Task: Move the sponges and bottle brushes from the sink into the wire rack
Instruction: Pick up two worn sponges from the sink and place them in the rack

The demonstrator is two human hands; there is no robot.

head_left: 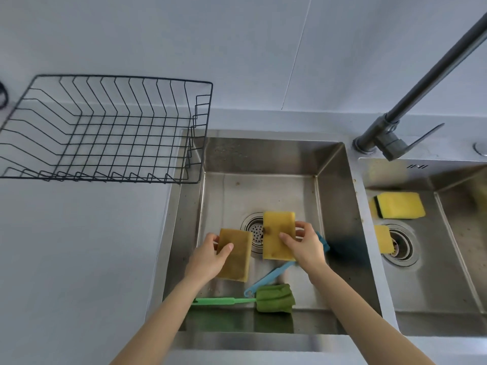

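My left hand (pixel 210 255) grips a brownish worn sponge (pixel 237 256) over the left sink basin (pixel 334 206). My right hand (pixel 303 243) grips a yellow sponge (pixel 278 234) above the drain (pixel 254 230). A blue bottle brush (pixel 274 273) lies on the basin floor, its head partly hidden under my right hand. A green bottle brush (pixel 274 297) lies near the basin's front. The black wire rack (pixel 105 130) stands with nothing in it on the counter at the left.
The right basin (pixel 432 259) holds a yellow sponge with a dark scourer side (pixel 399 205) and another yellow sponge (pixel 383 238) beside its drain. A dark faucet (pixel 411 101) rises between the basins, its spout reaching up to the right. The wall is close behind.
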